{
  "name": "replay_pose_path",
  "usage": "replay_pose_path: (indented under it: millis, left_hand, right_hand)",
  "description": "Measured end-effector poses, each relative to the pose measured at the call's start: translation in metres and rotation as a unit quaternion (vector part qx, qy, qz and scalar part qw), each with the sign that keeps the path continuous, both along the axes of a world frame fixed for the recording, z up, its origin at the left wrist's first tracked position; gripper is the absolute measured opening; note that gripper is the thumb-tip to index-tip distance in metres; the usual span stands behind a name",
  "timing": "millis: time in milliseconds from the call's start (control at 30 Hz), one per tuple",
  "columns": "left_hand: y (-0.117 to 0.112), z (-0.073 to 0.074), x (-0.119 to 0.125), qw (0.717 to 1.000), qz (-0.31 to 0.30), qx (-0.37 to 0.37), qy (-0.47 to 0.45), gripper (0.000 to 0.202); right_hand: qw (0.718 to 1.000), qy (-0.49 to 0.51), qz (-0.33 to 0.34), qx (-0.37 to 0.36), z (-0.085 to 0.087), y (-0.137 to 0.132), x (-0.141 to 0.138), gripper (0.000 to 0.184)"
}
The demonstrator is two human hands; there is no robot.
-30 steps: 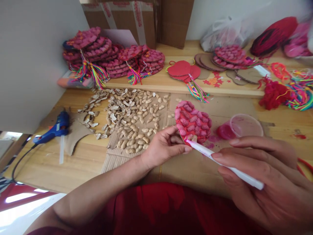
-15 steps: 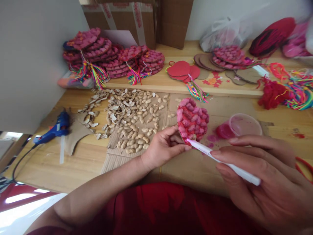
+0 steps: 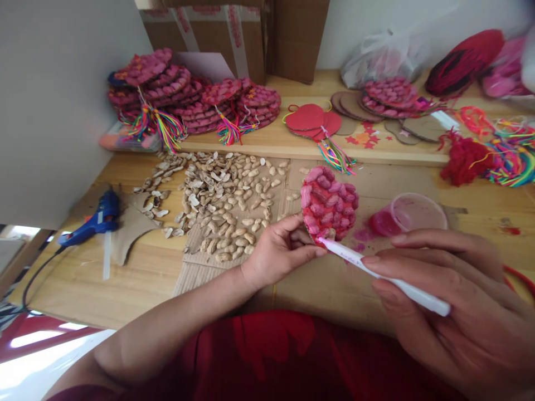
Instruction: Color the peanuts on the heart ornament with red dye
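Observation:
My left hand [image 3: 281,250] pinches the lower edge of a round cardboard piece covered with pink-painted peanut shells [image 3: 329,201], holding it tilted above the table. My right hand [image 3: 451,301] grips a white brush handle [image 3: 382,276]; its tip touches the bottom edge of the shell piece, beside my left thumb. A clear plastic cup with pink paint [image 3: 407,214] lies on its side just right of the piece.
A heap of unpainted peanut shells [image 3: 221,195] lies on cardboard to the left, and a blue glue gun [image 3: 90,220] beyond it. Stacks of finished pink shell discs with tassels [image 3: 188,97] sit on a raised shelf. Red yarn and coloured cords [image 3: 493,159] lie at right.
The shell piece has turned and tilted slightly in my left hand. The brush tip stays at its lower edge, and my right hand has shifted only a little.

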State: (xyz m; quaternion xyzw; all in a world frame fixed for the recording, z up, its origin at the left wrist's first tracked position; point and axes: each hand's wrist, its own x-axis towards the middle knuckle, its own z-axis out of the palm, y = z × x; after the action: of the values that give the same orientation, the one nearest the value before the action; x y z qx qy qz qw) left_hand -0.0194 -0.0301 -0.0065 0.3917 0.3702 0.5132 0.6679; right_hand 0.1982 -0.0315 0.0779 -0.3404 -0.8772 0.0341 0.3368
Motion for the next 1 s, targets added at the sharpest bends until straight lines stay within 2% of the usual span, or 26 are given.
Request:
replay_pose_path:
  millis: [67,200,367,500,633,767,900,1000]
  left_hand:
    - [-0.0001,0.0005,-0.0004,1.000,-0.001,-0.004,-0.001,0.041]
    - [-0.0002,0.0014,-0.0012,1.000,-0.003,-0.023,-0.010,0.042]
    - [0.0010,0.0017,-0.0027,0.997,-0.023,-0.044,-0.056,0.036]
    - [0.0019,0.0010,-0.0025,0.995,-0.022,-0.051,-0.079,0.038]
    - [0.0018,0.0016,-0.0017,0.993,-0.018,-0.056,-0.099,0.037]
    - [0.0019,0.0022,-0.0014,0.990,-0.021,-0.069,-0.122,0.040]
    - [0.0024,0.0029,-0.0009,0.989,-0.020,-0.077,-0.126,0.041]
    - [0.0024,0.0037,-0.0008,0.988,-0.020,-0.090,-0.127,0.043]
  right_hand:
    - [1.000,-0.003,0.012,0.005,-0.0007,0.0007,0.0011,0.027]
    - [0.999,0.014,-0.030,0.001,-0.0024,0.0009,0.0018,0.026]
    - [1.000,0.013,0.004,-0.003,-0.0049,0.0033,0.0032,0.024]
    - [0.999,0.035,-0.033,0.000,-0.0056,0.0046,0.0042,0.024]
    - [0.999,0.028,-0.007,-0.014,-0.0058,0.0050,0.0033,0.023]
    - [0.999,0.033,-0.036,-0.006,-0.0063,0.0058,0.0036,0.024]
    - [0.999,0.028,-0.011,-0.016,-0.0074,0.0052,0.0037,0.024]
    - [0.998,0.041,-0.037,-0.007,-0.0089,0.0042,0.0038,0.027]
